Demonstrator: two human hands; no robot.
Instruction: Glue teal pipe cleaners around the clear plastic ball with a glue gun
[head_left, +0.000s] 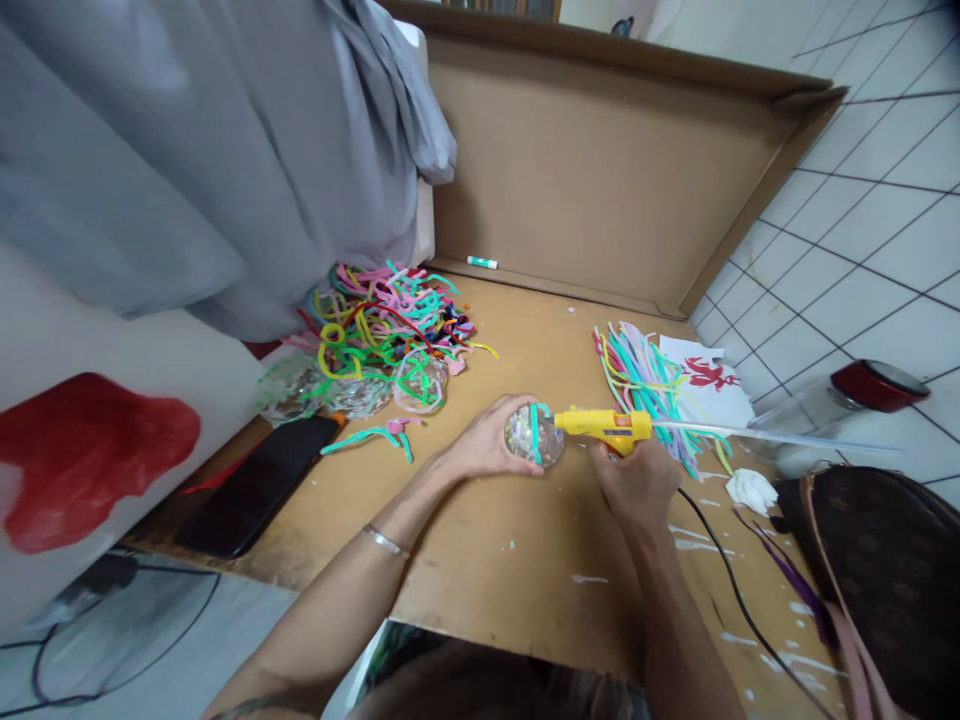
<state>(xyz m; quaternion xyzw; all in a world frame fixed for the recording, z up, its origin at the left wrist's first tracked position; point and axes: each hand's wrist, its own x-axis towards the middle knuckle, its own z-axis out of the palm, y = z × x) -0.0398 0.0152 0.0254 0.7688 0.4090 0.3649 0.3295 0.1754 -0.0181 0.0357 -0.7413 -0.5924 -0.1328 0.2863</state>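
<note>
My left hand [495, 440] is closed around the side of a clear round ball [551, 445], which has a turquoise pipe cleaner [535, 432] running across it. In my right hand [637, 480] is a yellow hot glue gun [604, 425], gripped by its handle. Its nozzle points left and meets the ball near the pipe cleaner; whether it touches I cannot tell. A long clear glue stick [780, 437] sticks out of the gun's back end. The gun's black cord [724, 570] trails down to the right.
A heap of colourful pipe cleaners [375, 320] lies at the back left, with clear balls [360, 395] before it. Nearby is a black phone [259, 485]. More pipe cleaners [645, 375] lie right, beside a bottle [810, 405] and a brown bag [885, 570]. A cardboard panel [600, 170] stands behind.
</note>
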